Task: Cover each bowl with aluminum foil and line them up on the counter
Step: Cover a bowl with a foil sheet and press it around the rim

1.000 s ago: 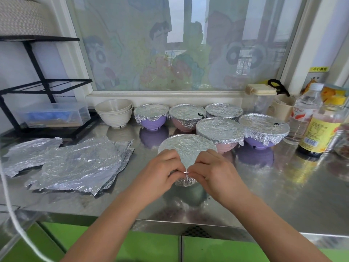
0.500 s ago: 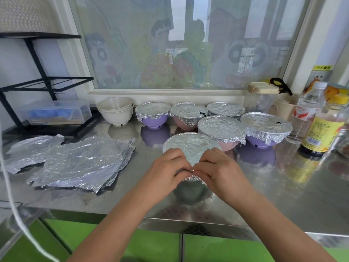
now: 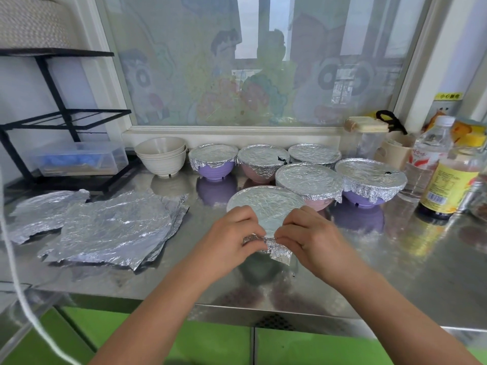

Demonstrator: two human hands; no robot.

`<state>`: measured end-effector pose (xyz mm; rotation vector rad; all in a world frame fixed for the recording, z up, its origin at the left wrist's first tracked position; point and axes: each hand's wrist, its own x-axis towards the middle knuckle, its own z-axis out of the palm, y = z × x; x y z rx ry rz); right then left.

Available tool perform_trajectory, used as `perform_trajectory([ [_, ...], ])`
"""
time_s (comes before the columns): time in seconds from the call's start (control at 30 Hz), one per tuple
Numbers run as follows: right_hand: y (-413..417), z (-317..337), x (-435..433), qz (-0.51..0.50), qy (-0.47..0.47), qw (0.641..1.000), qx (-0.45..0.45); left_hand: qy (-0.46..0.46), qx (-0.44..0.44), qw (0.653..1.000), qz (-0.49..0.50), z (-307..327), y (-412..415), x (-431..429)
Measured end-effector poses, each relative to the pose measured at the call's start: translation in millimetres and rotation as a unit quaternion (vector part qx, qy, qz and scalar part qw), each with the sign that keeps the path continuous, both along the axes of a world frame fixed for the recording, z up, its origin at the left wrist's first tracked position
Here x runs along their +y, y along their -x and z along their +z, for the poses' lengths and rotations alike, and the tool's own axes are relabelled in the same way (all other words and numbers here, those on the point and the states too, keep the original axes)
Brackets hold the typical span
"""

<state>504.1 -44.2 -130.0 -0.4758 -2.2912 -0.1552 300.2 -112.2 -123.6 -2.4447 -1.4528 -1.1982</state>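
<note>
At counter edge, both hands (image 3: 271,233) pinching foil (image 3: 266,206), fingertips meeting.

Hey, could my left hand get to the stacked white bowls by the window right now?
Probably yes. The white bowls stand uncovered at the row's left end, with bare counter between them and the left hand. It must first let go of the foil it pinches.

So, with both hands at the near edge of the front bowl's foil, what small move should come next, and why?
Probably press the loose flap down against the front bowl. The left hand and right hand pinch it; it juts out crumpled, while the covered bowls behind have tucked edges.
</note>
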Motion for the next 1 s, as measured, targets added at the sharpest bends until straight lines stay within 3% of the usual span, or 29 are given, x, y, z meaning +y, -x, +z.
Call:
perform_trajectory([
  [0.4,-2.1,2.3,2.4,-0.006,0.009,1.000,0.002,-0.009,-0.017,1.000,0.015,0.9,15.4,1.8],
  [0.63,12.4,2.9,-6.0,-0.013,-0.018,1.000,-0.003,-0.051,0.029,0.998,0.036,-10.2,-5.8,1.8],
  [1.0,3.5,2.1,0.4,-0.001,0.013,1.000,-0.001,-0.017,0.004,1.000,0.023,-3.0,6.5,0.9],
])
